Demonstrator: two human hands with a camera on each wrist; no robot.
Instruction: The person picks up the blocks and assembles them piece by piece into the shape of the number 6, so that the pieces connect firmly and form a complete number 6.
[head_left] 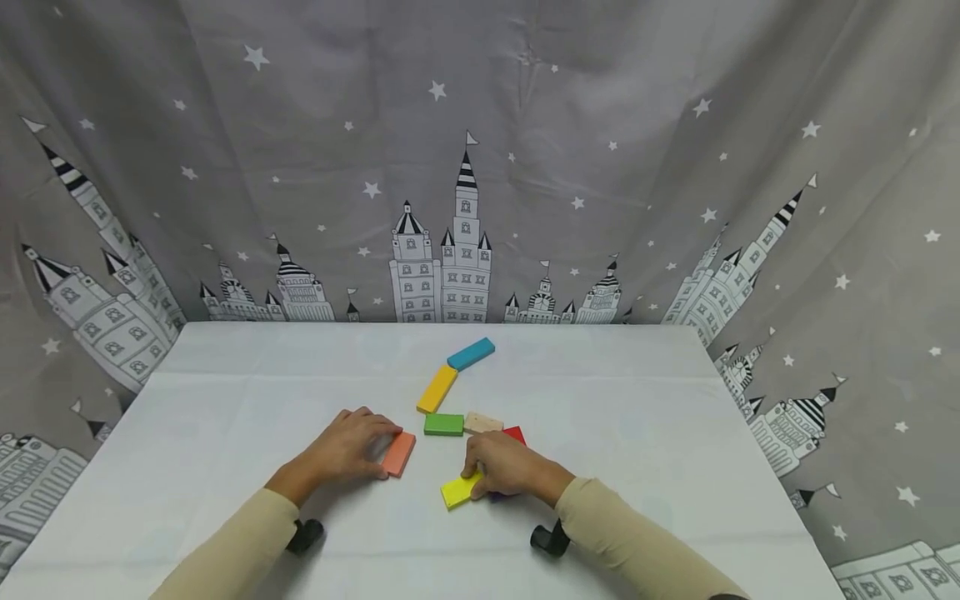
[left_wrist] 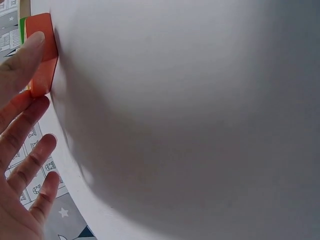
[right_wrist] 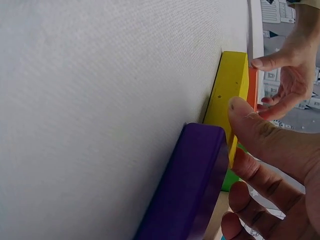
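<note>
A smooth orange block (head_left: 399, 455) sits just left of and below the head frame's centre, long axis steeply toward upper right, pinched by the left hand's (head_left: 343, 448) fingers. The right hand's (head_left: 510, 462) fingers pinch a yellow block (head_left: 456, 493) (dark-specked) at lower centre, slanting likewise but shallower. Behind the white surface (head_left: 637, 400) hangs a grey castle-print curtain (head_left: 615, 75).
</note>
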